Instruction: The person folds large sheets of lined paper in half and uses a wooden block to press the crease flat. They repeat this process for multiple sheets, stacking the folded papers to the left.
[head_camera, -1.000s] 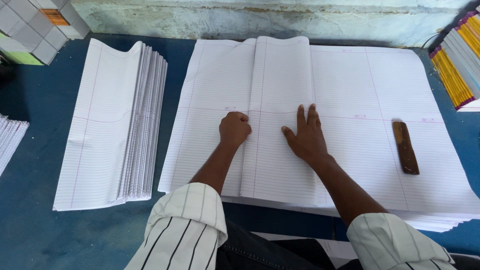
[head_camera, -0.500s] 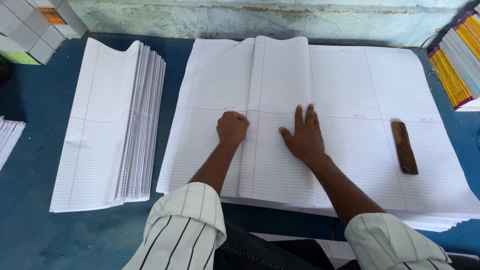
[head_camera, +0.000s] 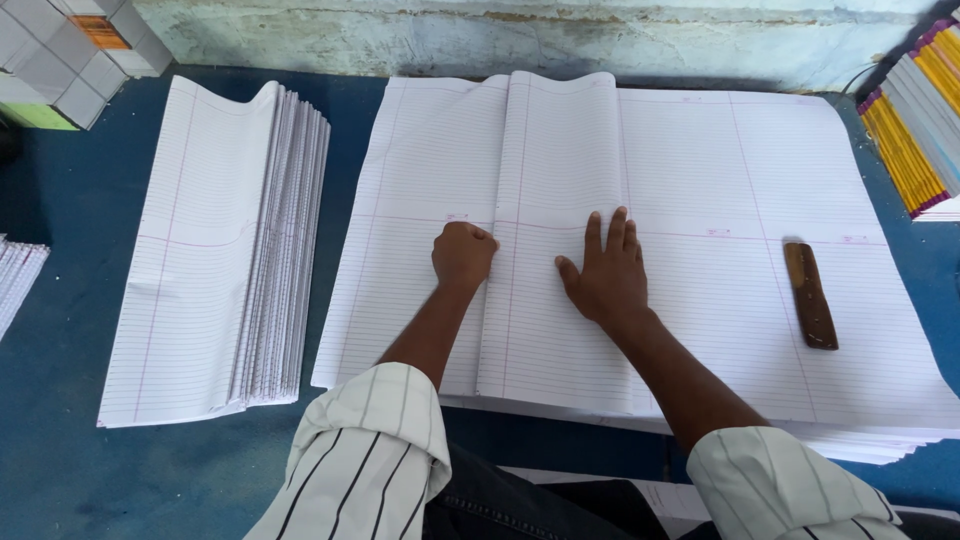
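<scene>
A large stack of ruled white paper sheets (head_camera: 760, 180) lies on the blue table. On top, one sheet is folded over into a narrower panel (head_camera: 555, 140). My left hand (head_camera: 462, 255) is a closed fist pressing on the folded panel's left crease. My right hand (head_camera: 602, 272) lies flat, fingers spread, on the folded panel. A brown wooden stick (head_camera: 810, 295) rests on the sheets to the right of my right hand.
A pile of folded ruled sheets (head_camera: 225, 250) lies at the left. White and coloured boxes (head_camera: 60, 50) stand at the back left. Coloured-edged books (head_camera: 920, 120) are stacked at the far right. More paper edges (head_camera: 15, 280) show at the left border.
Both hands have stayed on the folded sheet, with the left fist shifting only slightly along the crease. The paper has not moved.
</scene>
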